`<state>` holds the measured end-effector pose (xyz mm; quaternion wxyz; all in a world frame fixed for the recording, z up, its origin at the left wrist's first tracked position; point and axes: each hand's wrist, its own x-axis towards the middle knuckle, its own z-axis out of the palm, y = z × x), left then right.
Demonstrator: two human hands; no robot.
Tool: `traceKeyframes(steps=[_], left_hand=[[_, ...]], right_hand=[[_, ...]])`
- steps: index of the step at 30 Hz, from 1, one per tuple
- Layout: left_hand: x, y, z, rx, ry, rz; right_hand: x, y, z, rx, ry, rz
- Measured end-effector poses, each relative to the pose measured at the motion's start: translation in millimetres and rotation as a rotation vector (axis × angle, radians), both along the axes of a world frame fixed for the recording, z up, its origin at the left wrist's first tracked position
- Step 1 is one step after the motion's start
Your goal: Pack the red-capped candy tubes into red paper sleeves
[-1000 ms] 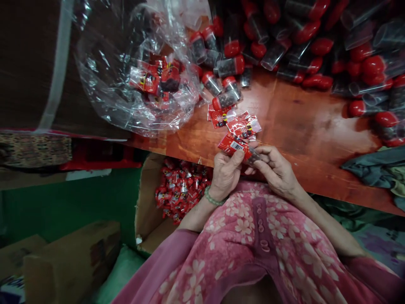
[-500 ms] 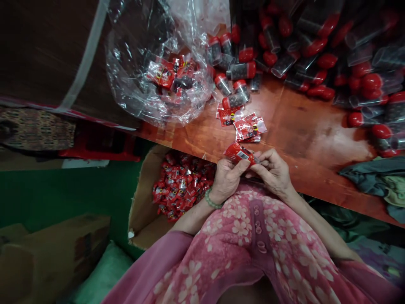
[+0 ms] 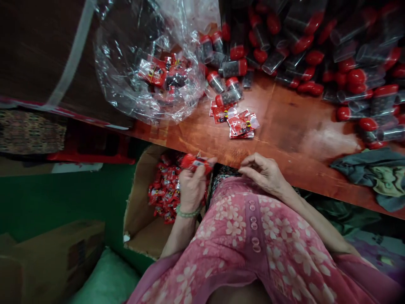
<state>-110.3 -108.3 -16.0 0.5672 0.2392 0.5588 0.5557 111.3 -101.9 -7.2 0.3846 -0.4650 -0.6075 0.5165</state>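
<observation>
My left hand [image 3: 192,189], with a green bead bracelet at its wrist, is closed on a red packet [image 3: 196,163] above the edge of an open cardboard box. Many similar red packets [image 3: 163,190] fill that box. My right hand [image 3: 241,169] is at the table's front edge, its thumb and fingers slightly apart with nothing visible between them. Beyond it, a small pile of flat red sachets [image 3: 243,124] lies on the reddish-brown table [image 3: 284,122]. Behind the sachets are small clear tubes with red caps [image 3: 233,67], dark contents inside them.
A clear plastic bag [image 3: 126,99] holding red sachets stands at the table's left. More red-capped tubes [image 3: 356,77] are heaped across the back and right. Grey-green cloth [image 3: 363,166] lies at the right edge. Another cardboard box [image 3: 53,257] is at lower left.
My left hand has moved left with the red packet, away from my right hand and over the box. My right hand has let go of the packet. The view has shifted slightly.
</observation>
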Motion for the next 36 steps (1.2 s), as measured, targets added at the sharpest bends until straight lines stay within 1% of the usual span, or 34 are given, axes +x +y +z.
traceKeyframes(steps=[2, 4, 5, 6, 7, 8, 9, 10, 11, 13, 16, 18, 20, 22, 24, 27, 30, 33, 35, 36], left_hand=[[-43.3, -9.7, -15.4, -0.066, 0.238, 0.128], [-89.1, -18.8, -29.9, -0.259, 0.637, 0.181], [-109.0, -22.1, -35.3, -0.311, 0.723, 0.208], [-124.7, -24.0, -39.0, -0.342, 0.792, 0.239], [-134.9, -24.3, -40.8, -0.351, 0.875, 0.267], [-138.8, -22.6, -40.9, -0.311, 0.965, 0.288], [-135.8, -19.0, -39.4, -0.228, 1.064, 0.286], [-126.4, -13.5, -36.6, -0.109, 1.161, 0.251], [-111.2, -6.2, -33.0, 0.045, 1.236, 0.192], [-68.9, 12.6, -25.0, 0.356, 1.277, -0.024], [0.8, 46.2, -17.3, 0.741, 1.278, -0.255], [36.9, 67.4, -17.9, 0.894, 1.27, -0.371], [59.6, 84.9, -22.6, 0.948, 1.254, -0.485], [70.4, 97.8, -28.7, 0.927, 1.237, -0.585], [73.1, 106.0, -32.9, 0.888, 1.229, -0.643], [71.4, 111.3, -30.8, 0.896, 1.263, -0.636], [70.2, 113.4, -20.8, 0.993, 1.344, -0.585], [70.7, 116.1, -12.9, 1.058, 1.387, -0.545], [70.2, 118.4, -12.3, 1.032, 1.389, -0.533], [69.5, 119.5, -13.2, 1.01, 1.381, -0.536]], right_hand=[[11.5, 0.9, 1.7, 0.158, -0.146, -0.072], [20.5, 6.8, 2.5, 0.362, -0.305, -0.138], [23.7, 12.0, 2.7, 0.457, -0.394, -0.163], [26.1, 18.4, 2.9, 0.53, -0.487, -0.173], [27.8, 25.8, 3.2, 0.574, -0.578, -0.165], [28.9, 33.9, 3.3, 0.587, -0.664, -0.145], [29.6, 42.1, 3.5, 0.577, -0.743, -0.115], [30.2, 50.0, 3.5, 0.554, -0.811, -0.078], [30.8, 57.2, 3.4, 0.53, -0.867, -0.035], [32.2, 68.4, 2.6, 0.494, -0.954, 0.033], [35.3, 76.7, -0.5, 0.485, -1.018, 0.077], [37.2, 78.7, -4.6, 0.507, -1.034, 0.074], [38.6, 80.1, -10.2, 0.55, -1.036, 0.072], [39.2, 82.0, -16.2, 0.604, -1.026, 0.067], [39.2, 84.1, -20.7, 0.663, -1.009, 0.049], [38.3, 84.9, -21.9, 0.767, -0.985, 0.014], [37.8, 80.9, -15.4, 0.825, -0.96, 0.017], [44.8, 73.2, -3.4, 0.747, -0.94, 0.033], [58.2, 69.6, 5.0, 0.648, -0.935, -0.01], [67.6, 69.5, 8.5, 0.587, -0.941, -0.053]])
